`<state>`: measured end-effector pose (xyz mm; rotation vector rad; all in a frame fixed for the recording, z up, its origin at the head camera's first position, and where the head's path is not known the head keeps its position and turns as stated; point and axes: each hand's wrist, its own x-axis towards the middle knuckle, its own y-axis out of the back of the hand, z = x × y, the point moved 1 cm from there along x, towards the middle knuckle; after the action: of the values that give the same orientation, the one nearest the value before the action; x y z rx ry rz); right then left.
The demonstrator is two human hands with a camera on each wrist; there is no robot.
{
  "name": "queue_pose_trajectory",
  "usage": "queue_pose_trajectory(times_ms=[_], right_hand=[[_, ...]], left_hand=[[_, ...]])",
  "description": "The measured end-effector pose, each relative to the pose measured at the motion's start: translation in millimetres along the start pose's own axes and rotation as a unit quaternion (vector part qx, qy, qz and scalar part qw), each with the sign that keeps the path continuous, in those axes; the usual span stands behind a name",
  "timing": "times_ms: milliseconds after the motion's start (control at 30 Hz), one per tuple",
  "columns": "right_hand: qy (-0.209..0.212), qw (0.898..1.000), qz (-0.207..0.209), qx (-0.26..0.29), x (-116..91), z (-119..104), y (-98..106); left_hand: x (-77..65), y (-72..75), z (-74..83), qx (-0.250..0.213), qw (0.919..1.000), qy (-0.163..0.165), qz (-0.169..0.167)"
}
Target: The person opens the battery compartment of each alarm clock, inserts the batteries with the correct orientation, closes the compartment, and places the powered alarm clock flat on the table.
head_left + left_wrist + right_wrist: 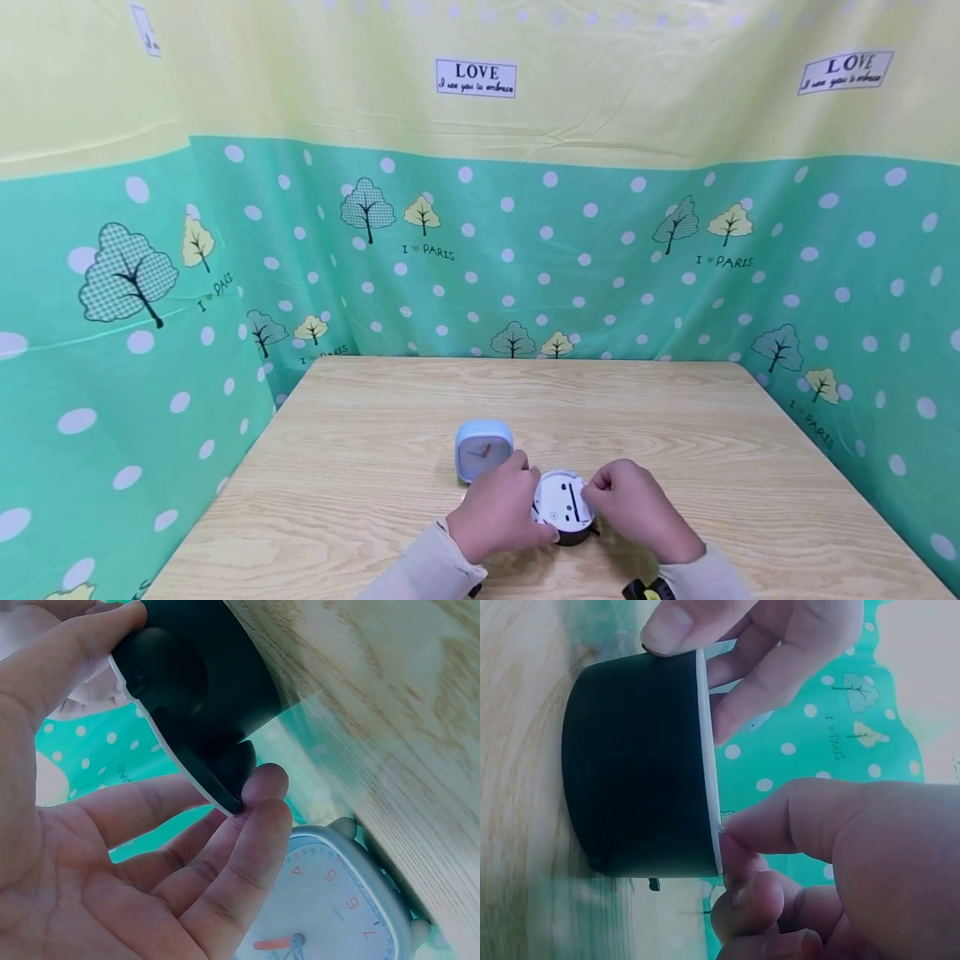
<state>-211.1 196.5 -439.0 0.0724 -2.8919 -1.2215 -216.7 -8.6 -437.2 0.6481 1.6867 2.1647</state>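
Observation:
A round clock with a dark body [637,765] lies on the table with its white back [558,500] up, showing a dark slot and small holes. My left hand [498,508] grips it from the left, thumb at the near edge and fingers at the far rim. My right hand [633,504] is at the right side of the back, thumb and forefinger pinching a small white cover [582,505] beside the slot. The fingertips partly hide this cover. Just behind the left hand stands a light blue alarm clock [483,450], its dial [330,900] facing me.
The wooden table [360,433] carries both clocks near its front middle. A green and yellow patterned curtain [540,250] hangs behind the table and along its sides. Dark wrist straps [648,590] show at the lower edge.

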Motion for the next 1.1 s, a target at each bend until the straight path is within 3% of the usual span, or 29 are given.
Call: queue_pose_trajectory(times_ms=[467,1100], right_hand=[[-0.007,0.999,0.017,-0.039,0.6,-2.9,-3.2],[-0.025,0.999,-0.009,-0.017,1.5,-4.0,2.3]], left_hand=[[0.4,0.6,0.5,0.0,1.0,-0.002,0.0],[-1.1,0.9,2.3,0.005,1.0,-0.004,0.002]])
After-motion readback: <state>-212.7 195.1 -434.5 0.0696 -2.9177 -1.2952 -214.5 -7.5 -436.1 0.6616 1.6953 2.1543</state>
